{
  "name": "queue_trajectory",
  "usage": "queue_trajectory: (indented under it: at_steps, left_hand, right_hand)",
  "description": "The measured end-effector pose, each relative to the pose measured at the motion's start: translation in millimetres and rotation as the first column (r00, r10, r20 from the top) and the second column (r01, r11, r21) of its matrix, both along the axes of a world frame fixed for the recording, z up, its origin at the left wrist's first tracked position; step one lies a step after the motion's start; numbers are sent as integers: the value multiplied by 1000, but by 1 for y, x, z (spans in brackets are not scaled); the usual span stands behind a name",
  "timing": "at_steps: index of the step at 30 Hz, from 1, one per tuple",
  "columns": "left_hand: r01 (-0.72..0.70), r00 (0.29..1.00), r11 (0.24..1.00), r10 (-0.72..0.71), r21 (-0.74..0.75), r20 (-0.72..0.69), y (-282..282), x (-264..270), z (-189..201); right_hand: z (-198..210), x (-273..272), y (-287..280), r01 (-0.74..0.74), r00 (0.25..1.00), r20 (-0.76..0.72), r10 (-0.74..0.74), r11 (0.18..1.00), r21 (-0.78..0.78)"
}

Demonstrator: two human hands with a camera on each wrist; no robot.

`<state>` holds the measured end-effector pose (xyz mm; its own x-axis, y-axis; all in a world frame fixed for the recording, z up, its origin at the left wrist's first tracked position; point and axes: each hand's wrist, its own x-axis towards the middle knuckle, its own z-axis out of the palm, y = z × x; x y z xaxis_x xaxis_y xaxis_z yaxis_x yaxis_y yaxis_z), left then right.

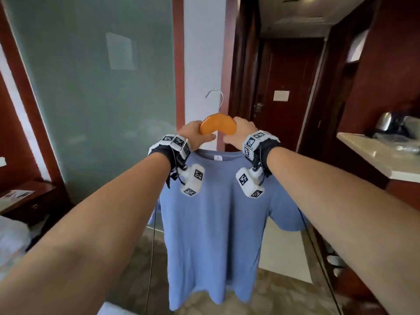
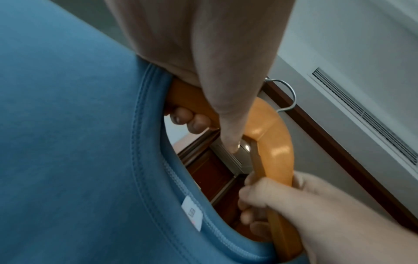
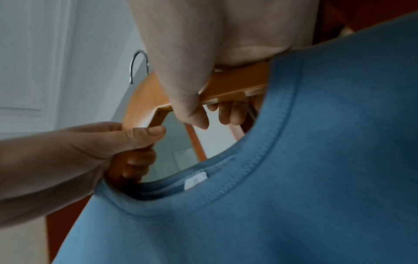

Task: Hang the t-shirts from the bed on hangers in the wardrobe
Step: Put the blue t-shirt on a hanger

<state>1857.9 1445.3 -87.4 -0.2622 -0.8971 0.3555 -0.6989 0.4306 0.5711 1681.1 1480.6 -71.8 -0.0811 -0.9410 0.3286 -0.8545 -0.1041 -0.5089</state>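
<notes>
A blue t-shirt (image 1: 211,223) hangs from an orange wooden hanger (image 1: 217,126) with a metal hook (image 1: 216,96), held up in front of me. My left hand (image 1: 195,135) grips the hanger's left arm and my right hand (image 1: 238,133) grips its right arm, both just above the collar. In the left wrist view my left hand (image 2: 203,100) curls round the hanger (image 2: 271,142) above the shirt collar (image 2: 144,142). The right wrist view shows my right hand (image 3: 194,100) wrapped on the hanger (image 3: 237,84), with the t-shirt (image 3: 294,178) below. The hanger's ends are hidden inside the shirt.
A frosted glass panel (image 1: 95,87) with a red-brown frame stands ahead on the left. A dark wooden door (image 1: 284,98) closes a corridor on the right. A pale counter (image 1: 375,153) with a kettle (image 1: 384,121) is at right. A bedside table (image 1: 25,198) and bed corner (image 1: 11,237) sit at left.
</notes>
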Motion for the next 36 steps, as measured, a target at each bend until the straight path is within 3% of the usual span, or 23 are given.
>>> queue_trajectory:
  at_steps: [6, 13, 27, 36]
  left_hand:
    - [95, 995, 995, -95, 3, -42, -54, -135, 16]
    - [120, 993, 992, -120, -24, -14, -151, -261, 8]
    - [299, 954, 952, -298, -67, 23, -485, -502, 27]
    - [338, 941, 938, -334, -72, 59, -679, -671, 11]
  right_hand:
    - [0, -153, -30, 175, 982, -71, -174, 985, 8]
    - [-4, -270, -111, 266, 947, -186, -263, 964, -14]
    - [13, -479, -398, 444, 882, -165, -441, 896, -24]
    - [0, -633, -574, 470, 871, -163, -464, 883, -2]
